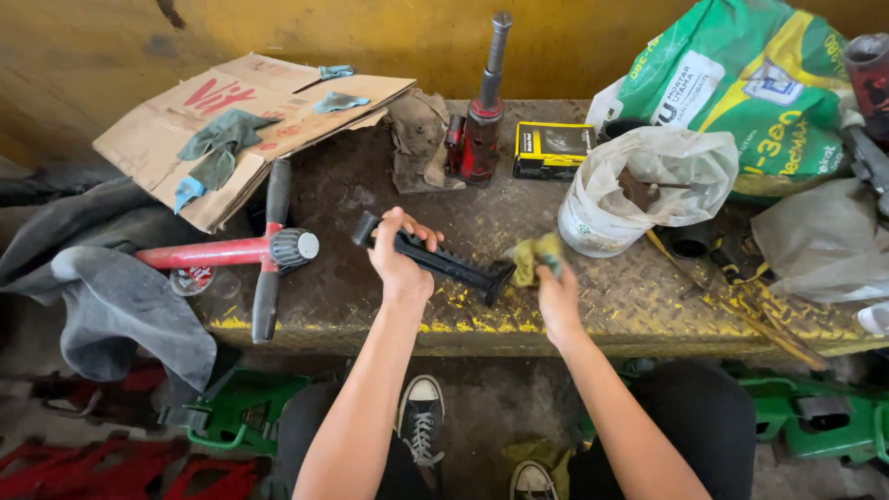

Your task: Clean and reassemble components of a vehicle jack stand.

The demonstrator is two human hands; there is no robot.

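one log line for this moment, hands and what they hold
left hand: grips black toothed bar | right hand: yellow-green rag at bar end | surface: metal bench

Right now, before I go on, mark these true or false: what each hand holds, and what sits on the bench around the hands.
1. The left hand grips a black toothed bar. True.
2. The right hand holds a hammer. False: it holds a yellow-green rag at the bar's end.
3. A red bottle jack stands upright on the bench. True.
4. The cardboard lies right of the hands. False: it lies at the left.
5. The green sack is at the far right. True.
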